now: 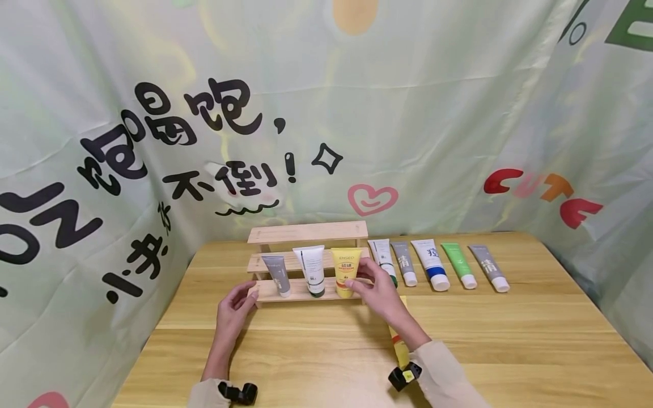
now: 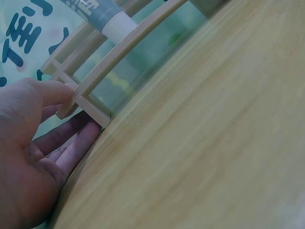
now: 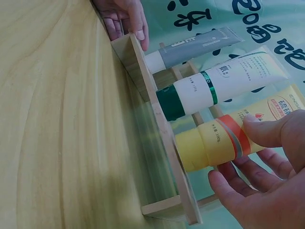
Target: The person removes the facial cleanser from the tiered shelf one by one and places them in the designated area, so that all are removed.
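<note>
Yellow tube (image 1: 344,264), red-banded, cap down, right hand (image 1: 378,290) pinching it, left hand (image 1: 234,313) gripping a wooden rack (image 1: 306,231)

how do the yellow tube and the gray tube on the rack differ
The yellow tube has a yellow cap; the gray tube has a white cap.
The yellow tube is broader; the gray tube is slimmer.
The right hand holds the yellow tube; no hand touches the gray tube.
Both are cap down at the lowest step of the wooden rack.
</note>
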`<state>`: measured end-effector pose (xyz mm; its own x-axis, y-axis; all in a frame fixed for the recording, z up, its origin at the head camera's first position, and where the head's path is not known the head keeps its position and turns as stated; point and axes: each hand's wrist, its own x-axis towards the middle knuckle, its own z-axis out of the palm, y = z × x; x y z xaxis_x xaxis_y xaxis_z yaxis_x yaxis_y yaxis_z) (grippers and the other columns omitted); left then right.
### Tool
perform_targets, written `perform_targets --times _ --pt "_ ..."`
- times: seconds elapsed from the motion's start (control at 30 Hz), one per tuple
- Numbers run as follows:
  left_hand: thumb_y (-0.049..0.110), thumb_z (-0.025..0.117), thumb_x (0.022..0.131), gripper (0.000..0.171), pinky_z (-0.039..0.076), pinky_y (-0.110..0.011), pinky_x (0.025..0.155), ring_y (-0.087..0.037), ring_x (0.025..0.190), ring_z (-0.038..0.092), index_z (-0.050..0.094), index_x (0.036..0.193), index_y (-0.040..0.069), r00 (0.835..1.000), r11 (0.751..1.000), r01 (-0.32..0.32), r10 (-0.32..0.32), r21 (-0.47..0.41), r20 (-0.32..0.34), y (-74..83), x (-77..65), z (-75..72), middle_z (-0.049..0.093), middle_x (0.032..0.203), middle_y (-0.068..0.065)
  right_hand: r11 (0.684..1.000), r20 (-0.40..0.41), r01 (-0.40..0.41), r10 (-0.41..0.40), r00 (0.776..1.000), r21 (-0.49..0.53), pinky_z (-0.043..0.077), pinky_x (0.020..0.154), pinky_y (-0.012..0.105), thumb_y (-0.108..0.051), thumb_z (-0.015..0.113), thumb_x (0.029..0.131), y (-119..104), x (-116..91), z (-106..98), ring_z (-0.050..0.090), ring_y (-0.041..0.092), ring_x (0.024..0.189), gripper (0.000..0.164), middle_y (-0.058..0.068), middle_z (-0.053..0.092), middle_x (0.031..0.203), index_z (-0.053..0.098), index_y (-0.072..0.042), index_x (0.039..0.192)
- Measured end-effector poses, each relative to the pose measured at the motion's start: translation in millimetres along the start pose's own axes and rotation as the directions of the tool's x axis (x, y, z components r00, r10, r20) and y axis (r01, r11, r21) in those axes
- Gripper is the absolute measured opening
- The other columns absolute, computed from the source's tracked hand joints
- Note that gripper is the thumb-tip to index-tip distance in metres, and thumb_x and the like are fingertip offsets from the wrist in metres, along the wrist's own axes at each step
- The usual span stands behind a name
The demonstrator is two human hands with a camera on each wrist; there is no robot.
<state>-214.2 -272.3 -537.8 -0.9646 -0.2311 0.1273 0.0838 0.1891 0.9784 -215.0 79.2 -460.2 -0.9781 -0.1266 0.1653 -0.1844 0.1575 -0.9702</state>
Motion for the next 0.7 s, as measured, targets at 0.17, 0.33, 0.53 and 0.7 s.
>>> perform_targets --times 0.17,0.33,0.53,0.7 --pt "0.017 0.074 0.097 0.036 0.051 -0.013 0.086 -0.006 0.105 0.062 0.068 0.129 0.001 1.000 1.000 0.010 -0.010 0.004 0.002 -0.7 0.7 -0.2 0.063 0.131 -0.019 1.000 0.005 0.028 -0.028 1.000 0.013 0.055 0.097 0.033 -0.004 0.074 0.094 -7 -3 -7 0.062 0.031 0.116 0.037 0.017 0.066 0.121 0.057 0.000 0.127" --pt "0.017 0.075 0.096 0.036 0.053 -0.014 0.083 -0.005 0.101 0.064 0.068 0.128 0.000 1.000 1.000 -0.002 0.002 0.007 -0.009 -1.7 1.5 -0.3 0.064 0.128 -0.019 0.999 0.015 0.036 -0.036 0.999 -0.013 0.054 0.099 0.033 -0.007 0.073 0.095 -14 -9 -17 0.062 0.030 0.119 0.038 0.015 0.067 0.124 0.056 -0.003 0.130" --pt "0.018 0.075 0.096 0.037 0.051 -0.012 0.086 -0.003 0.106 0.061 0.069 0.127 0.000 1.000 1.000 -0.008 0.008 0.025 -0.019 -0.7 0.8 -0.7 0.064 0.129 -0.019 0.998 0.002 0.035 -0.035 0.999 -0.050 0.053 0.100 0.041 -0.016 0.071 0.099 -27 -19 -29 0.062 0.031 0.120 0.038 0.015 0.068 0.125 0.054 -0.004 0.131" --pt "0.017 0.075 0.096 0.035 0.052 -0.013 0.086 -0.005 0.105 0.062 0.069 0.127 0.002 1.000 1.000 0.001 -0.001 0.011 -0.006 -0.5 1.3 -0.1 0.064 0.129 -0.018 0.997 -0.014 0.012 -0.013 1.000 -0.076 0.050 0.103 0.046 -0.022 0.068 0.102 -38 -28 -42 0.061 0.029 0.120 0.039 0.014 0.068 0.125 0.053 -0.004 0.133"
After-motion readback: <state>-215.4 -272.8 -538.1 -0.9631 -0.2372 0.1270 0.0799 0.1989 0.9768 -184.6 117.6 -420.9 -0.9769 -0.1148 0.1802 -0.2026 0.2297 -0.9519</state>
